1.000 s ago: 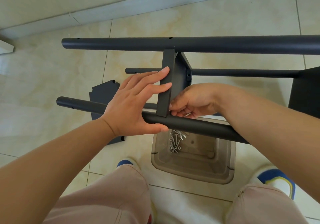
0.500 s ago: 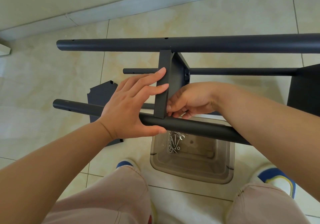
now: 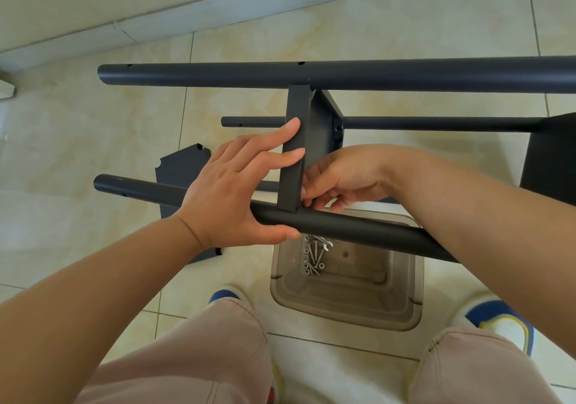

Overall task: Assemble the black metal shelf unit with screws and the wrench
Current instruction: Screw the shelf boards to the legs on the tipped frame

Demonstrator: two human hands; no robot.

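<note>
black metal shelf panel is standing on edge between the near round black metal tube and the far one. left hand is pressing straight fingers against the panel's left face, thumb under the near tube. right hand is pinching with curled fingers just right of the panel's near corner, above the clear plastic bin of silver screws; what it pinches cannot be told.

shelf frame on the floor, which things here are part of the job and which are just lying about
In the job:
left hand on the near tube
right hand at the shelf panel
far tube
screws in the plastic bin

Lying about:
loose black panel on the floor
white object at the left edge
</note>
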